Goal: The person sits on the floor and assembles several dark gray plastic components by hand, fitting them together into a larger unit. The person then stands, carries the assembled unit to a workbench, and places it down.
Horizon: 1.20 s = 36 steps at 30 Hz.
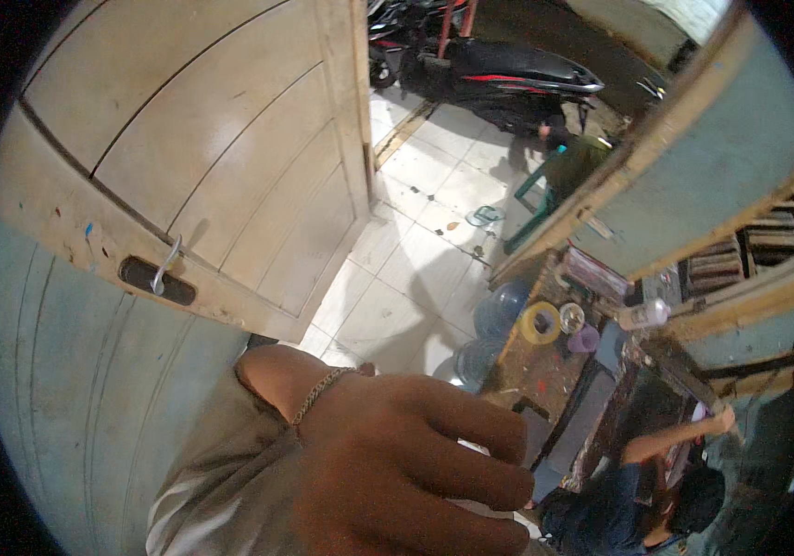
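Note:
Large and close in the lower middle is my left hand (415, 463), back toward me, fingers pointing right. Its fingers are slightly bent with gaps between them, and the fingertips are hidden. I see nothing held in it. A chain bracelet (315, 397) circles the wrist, and a grey-beige sleeve (221, 463) covers the upper arm. Behind the hand stands a cream door (221, 157) with a metal lever handle (165, 267), swung away from the doorway. My right hand is out of view.
Beyond the doorway a black motorcycle (527, 69) stands past the white tiled floor (397, 241), near a green sandal (484, 216). At right, a cluttered table (545, 366) bears a yellow tape roll (540, 323); large blue water bottles (499, 310) stand beside it. A dark-clothed person (601, 510) is at lower right.

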Tool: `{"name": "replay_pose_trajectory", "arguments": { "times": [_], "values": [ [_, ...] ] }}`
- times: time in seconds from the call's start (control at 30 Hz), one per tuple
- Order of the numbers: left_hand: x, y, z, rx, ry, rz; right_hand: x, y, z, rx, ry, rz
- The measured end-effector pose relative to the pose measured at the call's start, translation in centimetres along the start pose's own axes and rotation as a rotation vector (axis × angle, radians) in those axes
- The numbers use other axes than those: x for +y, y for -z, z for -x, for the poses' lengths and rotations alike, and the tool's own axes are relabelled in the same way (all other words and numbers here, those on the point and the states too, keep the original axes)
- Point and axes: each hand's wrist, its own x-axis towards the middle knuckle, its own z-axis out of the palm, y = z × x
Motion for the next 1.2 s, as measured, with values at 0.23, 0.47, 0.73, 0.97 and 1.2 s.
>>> {"name": "replay_pose_trajectory", "arguments": {
  "times": [0.23,0.47,0.73,0.97,1.2],
  "values": [
    [-9.0,15.8,-0.1,-0.423,0.753,0.05,-13.5,10.0,-14.7,0.4,-0.087,0.103],
    [-22.6,23.8,10.4,-0.154,1.355,-0.257,-21.7,20.5,-20.7,0.601,-0.198,-0.117],
    [-39.7,35.6,20.5,0.164,1.661,-0.393,-24.6,37.9,-33.3,0.687,-0.291,-0.013],
    [-51.0,42.0,22.4,0.221,1.772,-0.612,-33.8,54.6,-40.9,0.608,-0.323,-0.195],
    [-63.3,50.3,24.6,0.41,1.653,-0.673,-42.5,65.8,-52.9,0.554,-0.31,-0.287]
  ]
}}
